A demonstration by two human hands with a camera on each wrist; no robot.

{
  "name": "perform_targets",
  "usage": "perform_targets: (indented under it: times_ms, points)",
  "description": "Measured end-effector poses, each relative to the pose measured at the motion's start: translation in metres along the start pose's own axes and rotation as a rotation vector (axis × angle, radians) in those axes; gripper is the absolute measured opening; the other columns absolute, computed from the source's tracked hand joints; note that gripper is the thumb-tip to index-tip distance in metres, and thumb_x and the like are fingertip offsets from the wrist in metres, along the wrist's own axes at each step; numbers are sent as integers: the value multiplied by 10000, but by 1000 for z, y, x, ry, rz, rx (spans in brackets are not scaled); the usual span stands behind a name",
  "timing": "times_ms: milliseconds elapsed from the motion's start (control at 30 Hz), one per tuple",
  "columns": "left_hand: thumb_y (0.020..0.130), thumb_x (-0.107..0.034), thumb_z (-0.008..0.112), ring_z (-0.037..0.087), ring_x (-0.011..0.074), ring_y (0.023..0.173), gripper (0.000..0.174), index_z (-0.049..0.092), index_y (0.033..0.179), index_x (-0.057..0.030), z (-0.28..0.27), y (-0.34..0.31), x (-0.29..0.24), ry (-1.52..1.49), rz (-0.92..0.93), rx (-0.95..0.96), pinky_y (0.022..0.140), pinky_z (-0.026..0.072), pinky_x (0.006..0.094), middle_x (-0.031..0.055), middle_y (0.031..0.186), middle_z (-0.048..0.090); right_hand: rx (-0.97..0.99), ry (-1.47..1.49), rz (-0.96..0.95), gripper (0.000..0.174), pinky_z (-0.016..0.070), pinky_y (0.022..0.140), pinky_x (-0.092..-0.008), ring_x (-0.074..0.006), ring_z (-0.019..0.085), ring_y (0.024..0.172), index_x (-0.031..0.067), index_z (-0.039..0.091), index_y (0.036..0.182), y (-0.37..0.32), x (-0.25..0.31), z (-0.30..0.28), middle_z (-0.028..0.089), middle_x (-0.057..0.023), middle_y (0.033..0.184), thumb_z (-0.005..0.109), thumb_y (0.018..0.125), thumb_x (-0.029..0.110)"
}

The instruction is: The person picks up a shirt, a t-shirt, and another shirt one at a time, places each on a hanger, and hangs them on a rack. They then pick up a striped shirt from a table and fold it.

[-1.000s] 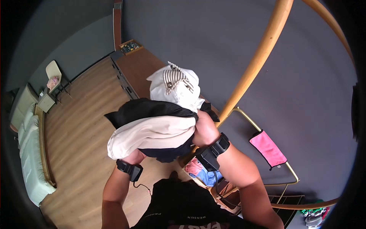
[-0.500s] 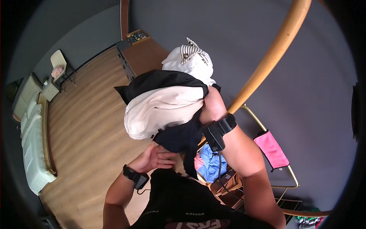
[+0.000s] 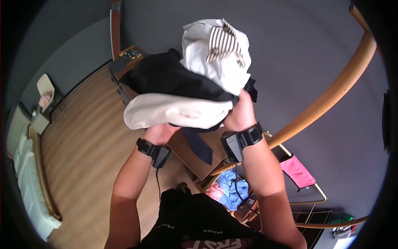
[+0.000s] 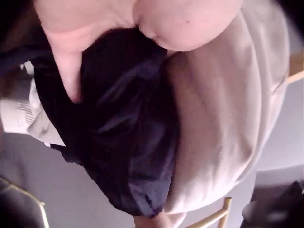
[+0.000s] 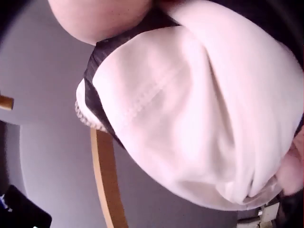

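"Head view: from my desk I'm seeing a person's 2 hands holding up a bundle of cloth (image 3: 166, 76). What is the right hand (image 3: 242, 114) doing?"

"It's gripping the bundle where the white cloth (image 3: 199, 45), the black part and the cream cloth (image 3: 178, 112) are meeting. The fingers are hiding in the folds; I'm judging that grip to be keeping the layers together."

"And the left hand (image 3: 159, 133)?"

"It's touching the bundle from underneath, probably propping its loose side. Left wrist view is showing a finger (image 4: 70, 78) lying along dark cloth, but I can't tell whether the hand is clenching it."

"Where is the bundle sitting?"

"It's hanging in the air before the person, with a dark strip (image 3: 198, 145) dangling below, likely because nothing is supporting that end. Lower down, blue cloth (image 3: 236, 191) and pink cloth (image 3: 214, 193) are lying together, and a bright pink piece (image 3: 297, 171) is draping over a gold rail (image 3: 320, 191)."
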State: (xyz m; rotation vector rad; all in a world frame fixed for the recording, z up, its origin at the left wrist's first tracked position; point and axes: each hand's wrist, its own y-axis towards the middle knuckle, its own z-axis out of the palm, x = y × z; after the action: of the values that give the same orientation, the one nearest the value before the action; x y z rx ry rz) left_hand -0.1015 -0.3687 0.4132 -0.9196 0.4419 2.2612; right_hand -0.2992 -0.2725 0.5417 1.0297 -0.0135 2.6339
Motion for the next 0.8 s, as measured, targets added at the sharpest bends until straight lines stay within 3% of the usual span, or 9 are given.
perform_targets:
  times_ms: [33, 100, 233, 267, 333, 533, 600, 700, 800]
  points:
    - [1014, -423, 449, 501, 296, 1285, 494, 476, 1367, -79, -50, 21, 12, 182, 52, 161, 1111, 379, 498, 115, 1411, 506, -10, -21, -34, 467, 415, 1080, -423, -286, 563, 1220, -16, 534, 1314, 8, -14, -30, 592, -147, 1328, 471, 946, 264]
    - [952, -441, 536, 545, 321, 1222, 499, 543, 1307, -90, -66, 37, 14, -139, 69, -154, 1064, 416, 453, 149, 1343, 556, -34, -93, -11, 486, 408, 1086, -439, -286, 560, 1222, -14, 526, 1322, -8, -31, -55, 588, -134, 1336, 510, 938, 283]
    - [918, -456, 563, 553, 328, 1207, 519, 562, 1287, -91, -116, 50, 35, 1718, 91, -37, 1034, 436, 439, 164, 1319, 567, -451, -182, 261, 455, 441, 1052, -447, -266, 600, 1170, 17, 556, 1317, -33, -128, -186, 629, -113, 1279, 546, 948, 283]
    - [910, -460, 570, 555, 330, 1203, 524, 567, 1282, -91, -123, 47, 43, 1900, 80, 38, 1027, 441, 435, 168, 1313, 570, -376, -579, 272, 428, 482, 1002, -443, -252, 614, 1138, 15, 574, 1286, -38, -178, -277, 640, -105, 1246, 538, 960, 291]
    - [893, -467, 583, 559, 333, 1195, 534, 577, 1272, -91, -138, 47, 62, 2158, 84, 145, 1012, 451, 428, 175, 1301, 575, -533, -451, 482, 427, 514, 954, -440, -270, 600, 1116, 49, 526, 1312, -73, -191, -272, 598, -109, 1236, 518, 974, 310]
    - [776, -457, 635, 594, 360, 978, 424, 650, 1005, -101, -120, 96, 64, 2086, -55, 157, 871, 461, 441, 138, 1051, 649, -609, -502, 555, 411, 536, 858, -384, -238, 602, 1058, 49, 502, 1284, -123, -188, -228, 560, -107, 1208, 610, 931, 229]
    - [817, -242, 622, 620, 372, 790, 186, 657, 867, -66, -92, 92, 44, 1789, 692, 257, 738, 496, 435, 159, 812, 661, -561, -628, 539, 438, 540, 830, -367, -231, 615, 1034, 31, 496, 1282, -125, -189, -228, 558, -116, 1215, 644, 907, 203]
    - [914, -265, 550, 638, 464, 805, 354, 645, 801, 56, -47, 81, 26, 1624, 278, -66, 756, 507, 526, 299, 852, 651, -541, -1064, 384, 552, 535, 827, -385, -283, 656, 1015, 9, 439, 1365, -130, -204, -248, 606, -201, 1194, 627, 875, 179]
    - [895, -186, 522, 610, 473, 763, 315, 620, 772, 87, -7, 85, 7, 1782, 444, -66, 725, 491, 536, 312, 787, 618, -632, -1162, 302, 609, 521, 872, -379, -294, 659, 1023, 3, 419, 1393, -133, -198, -226, 589, -228, 1237, 650, 846, 143]
